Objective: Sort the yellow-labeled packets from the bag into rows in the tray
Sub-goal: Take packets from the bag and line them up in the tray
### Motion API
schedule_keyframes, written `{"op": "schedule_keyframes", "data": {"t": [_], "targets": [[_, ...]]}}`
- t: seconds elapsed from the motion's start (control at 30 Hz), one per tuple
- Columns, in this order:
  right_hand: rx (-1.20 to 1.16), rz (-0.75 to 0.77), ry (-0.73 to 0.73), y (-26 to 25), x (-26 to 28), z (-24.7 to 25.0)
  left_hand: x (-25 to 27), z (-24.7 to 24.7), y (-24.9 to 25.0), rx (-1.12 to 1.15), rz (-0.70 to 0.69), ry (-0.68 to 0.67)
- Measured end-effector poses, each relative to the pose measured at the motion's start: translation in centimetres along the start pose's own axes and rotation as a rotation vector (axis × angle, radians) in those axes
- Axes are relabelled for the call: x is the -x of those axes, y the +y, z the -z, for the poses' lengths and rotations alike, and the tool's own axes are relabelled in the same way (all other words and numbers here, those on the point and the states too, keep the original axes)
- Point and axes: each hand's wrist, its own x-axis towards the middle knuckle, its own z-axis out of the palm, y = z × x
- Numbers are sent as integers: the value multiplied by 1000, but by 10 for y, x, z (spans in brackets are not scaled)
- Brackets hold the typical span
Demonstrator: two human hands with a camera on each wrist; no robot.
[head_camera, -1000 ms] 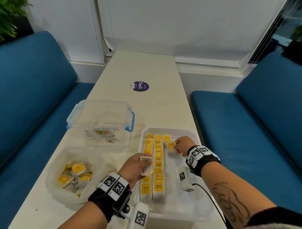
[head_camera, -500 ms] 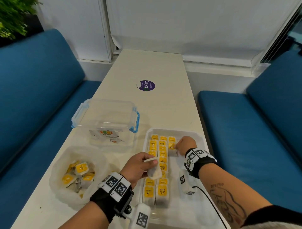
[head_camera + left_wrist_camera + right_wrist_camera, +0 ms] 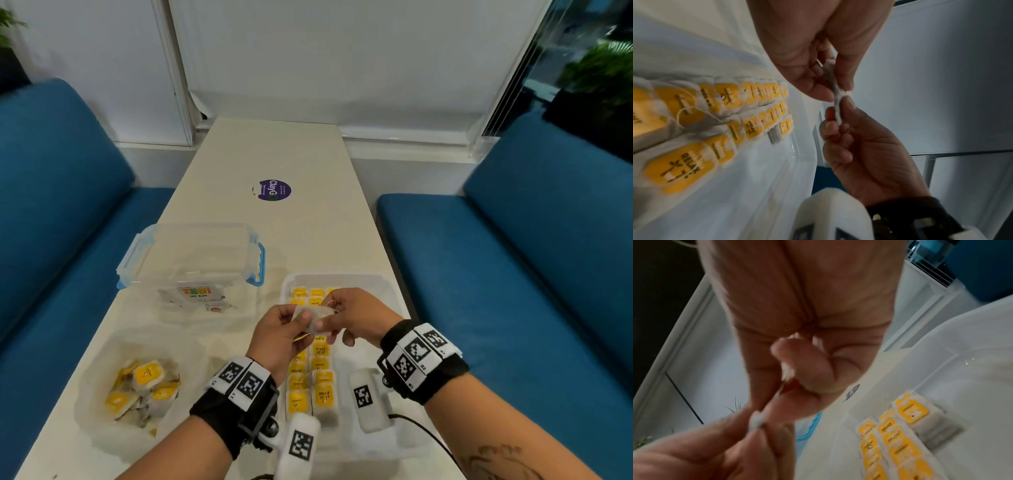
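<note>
Both hands meet above the white tray point(image 3: 394, 291) and pinch one pale packet point(image 3: 312, 318) between them. My left hand point(image 3: 301, 323) grips its left side. My right hand point(image 3: 325, 322) pinches its right side, thumb against fingers. In the left wrist view the packet point(image 3: 835, 97) shows edge-on between the left fingertips point(image 3: 822, 92) and the right hand point(image 3: 859, 146). Its yellow label is mostly hidden. Yellow-labeled packets point(image 3: 322, 373) lie in two long rows in the tray, with a short third row point(image 3: 912, 412) begun. The clear bag point(image 3: 99, 387) at the left holds several more packets point(image 3: 147, 375).
A clear lidded container point(image 3: 195, 260) with blue clips stands behind the bag, left of the tray. A purple sticker point(image 3: 275, 190) lies on the cream table point(image 3: 274, 150) further back. Blue benches point(image 3: 513, 274) run along both sides.
My right hand left the short third row and came back to the left hand. The left hand raised its packet, and both hands now pinch it above the tray.
</note>
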Motion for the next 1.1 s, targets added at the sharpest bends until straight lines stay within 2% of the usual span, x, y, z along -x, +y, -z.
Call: {"op": "schedule_keyframes", "data": {"t": [0.1,0.17,0.27,0.33,0.43,0.5,0.63,0.67,0.77,0.9,1.0,1.1], "targets": [[29,48,121,0,6,-2,5,-2,-1,57,55,-13],[157,106,171,-2,10,3,8,-2,0,91,164,-45],[291,235,170,-7,17,10,11,-1,-1,124,312,-120],[307,297,131,-11,20,12,14,-1,-2,88,319,-158],[352,295,89,-15,24,12,18,-2,-2,58,250,-199],[363,268,123,-16,24,9,19,-3,0,55,197,-208],[-26,121,217,-12,23,2,16,-2,1,-8,81,-154],[-38,103,210,-11,24,0,16,-1,0,-33,49,-143],[133,105,228,-6,26,-7,17,0,-2,-134,-13,-131],[124,144,432,-3,22,-1,14,3,-5,-240,-49,-66],[151,78,396,-2,21,9,8,14,-10,-415,-152,18],[159,12,283,1,18,21,1,28,-15,-803,-265,76]]}}
